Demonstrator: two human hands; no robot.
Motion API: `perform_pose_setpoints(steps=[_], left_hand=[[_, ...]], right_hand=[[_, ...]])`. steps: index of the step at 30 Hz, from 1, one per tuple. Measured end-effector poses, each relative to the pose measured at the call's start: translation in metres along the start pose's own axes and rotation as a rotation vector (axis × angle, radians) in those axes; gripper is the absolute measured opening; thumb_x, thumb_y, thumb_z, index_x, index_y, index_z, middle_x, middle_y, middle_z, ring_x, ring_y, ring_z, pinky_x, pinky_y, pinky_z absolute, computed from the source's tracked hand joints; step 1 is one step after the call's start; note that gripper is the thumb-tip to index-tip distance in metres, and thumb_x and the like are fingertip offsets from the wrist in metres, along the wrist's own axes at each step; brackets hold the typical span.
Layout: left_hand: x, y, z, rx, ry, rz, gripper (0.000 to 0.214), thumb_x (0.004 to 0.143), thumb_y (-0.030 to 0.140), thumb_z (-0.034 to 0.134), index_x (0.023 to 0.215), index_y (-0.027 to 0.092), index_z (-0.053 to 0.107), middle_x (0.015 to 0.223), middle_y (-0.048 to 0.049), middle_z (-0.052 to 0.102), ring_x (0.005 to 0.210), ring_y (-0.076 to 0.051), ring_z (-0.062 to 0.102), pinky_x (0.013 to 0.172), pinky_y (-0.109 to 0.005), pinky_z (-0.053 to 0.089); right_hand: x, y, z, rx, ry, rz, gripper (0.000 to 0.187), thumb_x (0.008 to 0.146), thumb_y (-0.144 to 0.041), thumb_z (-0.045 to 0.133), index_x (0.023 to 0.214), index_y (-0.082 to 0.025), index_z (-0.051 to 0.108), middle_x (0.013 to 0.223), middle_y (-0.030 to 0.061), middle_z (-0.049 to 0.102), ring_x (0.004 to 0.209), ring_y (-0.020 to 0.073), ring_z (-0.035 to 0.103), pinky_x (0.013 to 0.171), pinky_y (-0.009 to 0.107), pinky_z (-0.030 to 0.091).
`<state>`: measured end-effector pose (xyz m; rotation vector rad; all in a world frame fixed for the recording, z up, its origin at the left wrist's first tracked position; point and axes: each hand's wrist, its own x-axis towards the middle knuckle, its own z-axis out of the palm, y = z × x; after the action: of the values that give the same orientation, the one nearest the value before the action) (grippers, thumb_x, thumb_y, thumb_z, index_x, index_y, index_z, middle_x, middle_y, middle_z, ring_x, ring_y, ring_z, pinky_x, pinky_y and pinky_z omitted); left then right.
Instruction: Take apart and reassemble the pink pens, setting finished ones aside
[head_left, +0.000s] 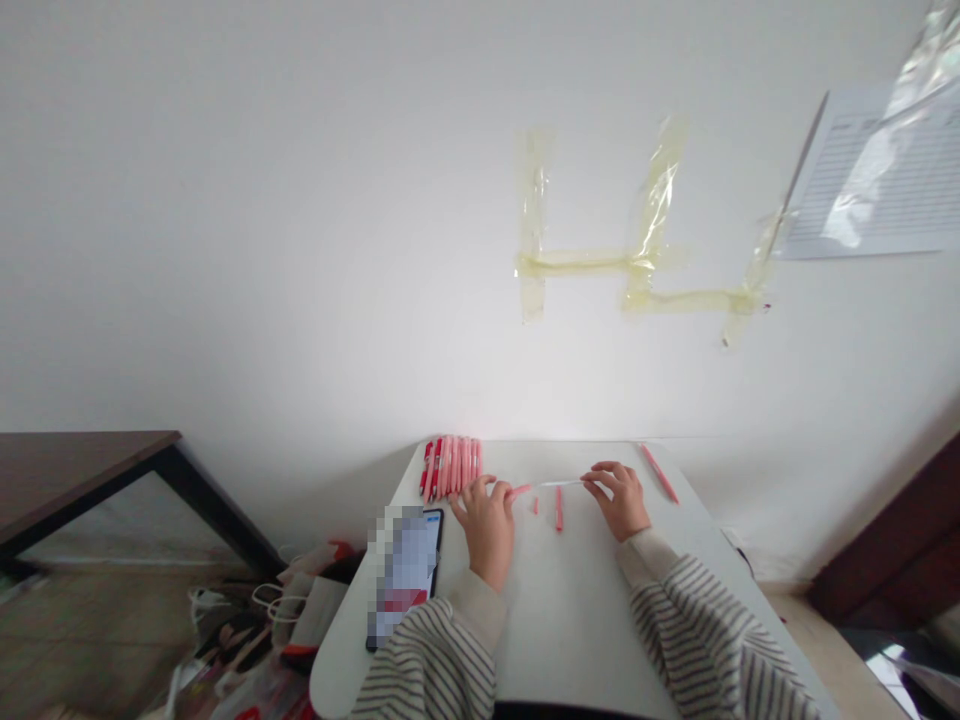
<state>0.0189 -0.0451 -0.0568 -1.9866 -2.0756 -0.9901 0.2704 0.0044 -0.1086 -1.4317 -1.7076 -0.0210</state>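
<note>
My left hand [489, 525] pinches a short pink pen part [519, 491] over the white table. Between the fingertips of my right hand [621, 502] is one end of a thin, whitish pen refill [561, 483]. The refill points left, its far end close to the pink pen part; whether the two touch I cannot tell. Just below the refill lie a longer pink pen barrel [559, 512] and a small pink pen piece [535, 506]. Beyond my left hand, several pink and red pens [454, 465] are lined up side by side.
One more pink pen [660, 474] lies at the back right of the white table [562, 640]. A phone [405, 575], partly blurred out, rests at the left edge. Bags and clutter [277, 630] fill the floor at left, near a dark table [90, 450]. A wall rises behind.
</note>
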Motion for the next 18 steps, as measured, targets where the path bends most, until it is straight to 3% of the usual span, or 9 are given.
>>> perform_pose_setpoints(steps=[18], left_hand=[[-0.0012, 0.0025, -0.0033, 0.068, 0.037, -0.033, 0.019, 0.094, 0.035, 0.059, 0.093, 0.025, 0.075, 0.12, -0.0079, 0.067, 0.121, -0.03, 0.053, 0.112, -0.064, 0.029]], right_hand=[[0.0014, 0.0018, -0.0017, 0.031, 0.052, 0.001, 0.021, 0.092, -0.042, 0.061, 0.091, -0.031, 0.079, 0.107, 0.0067, 0.071, 0.104, 0.0269, 0.058, 0.096, 0.047, 0.045]])
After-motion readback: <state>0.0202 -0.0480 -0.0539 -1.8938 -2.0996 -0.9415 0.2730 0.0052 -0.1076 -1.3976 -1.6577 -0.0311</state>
